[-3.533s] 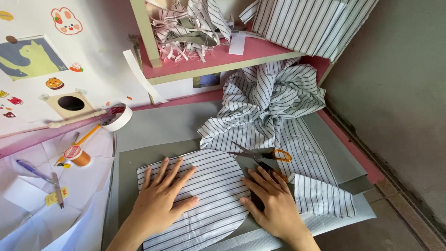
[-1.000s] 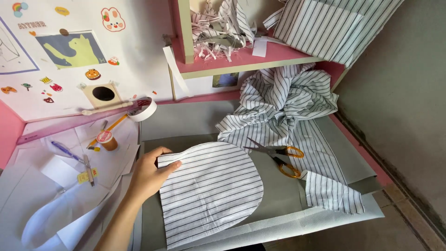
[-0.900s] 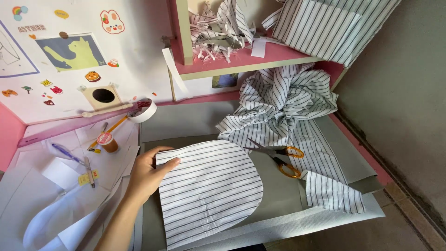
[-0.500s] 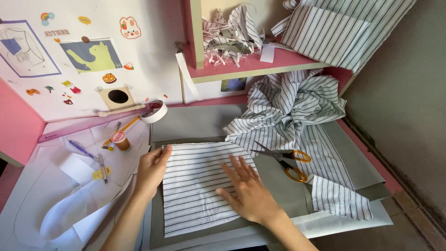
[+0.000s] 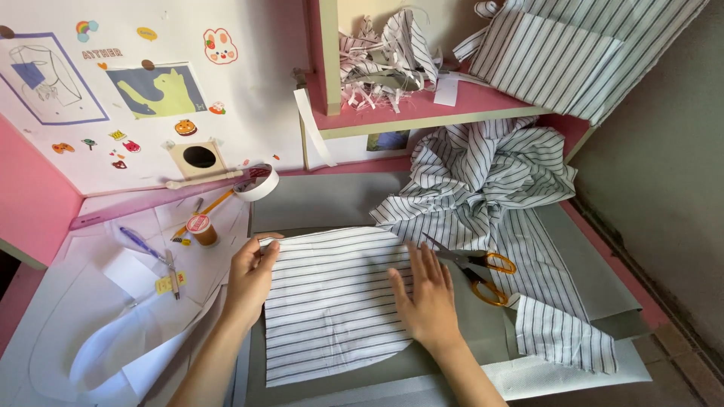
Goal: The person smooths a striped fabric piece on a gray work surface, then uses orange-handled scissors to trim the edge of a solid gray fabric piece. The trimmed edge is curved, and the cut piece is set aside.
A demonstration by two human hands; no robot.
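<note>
A cut piece of white cloth with thin dark stripes (image 5: 332,301) lies flat on a grey mat (image 5: 332,202). My left hand (image 5: 249,275) pinches the piece's upper left corner between thumb and fingers. My right hand (image 5: 426,294) rests flat on the piece's right edge, fingers spread. Scissors with orange handles (image 5: 483,267) lie just right of my right hand, blades pointing toward it.
A heap of the same striped cloth (image 5: 483,177) sits behind the scissors. A tape roll (image 5: 260,182), a spool of orange thread (image 5: 200,229), pens (image 5: 139,243) and white paper patterns (image 5: 105,332) lie at the left. A pink shelf (image 5: 422,113) holds scraps.
The cloth piece was lifted and turned by my left hand, then laid flat again. My right hand came back into view and now presses on its right edge.
</note>
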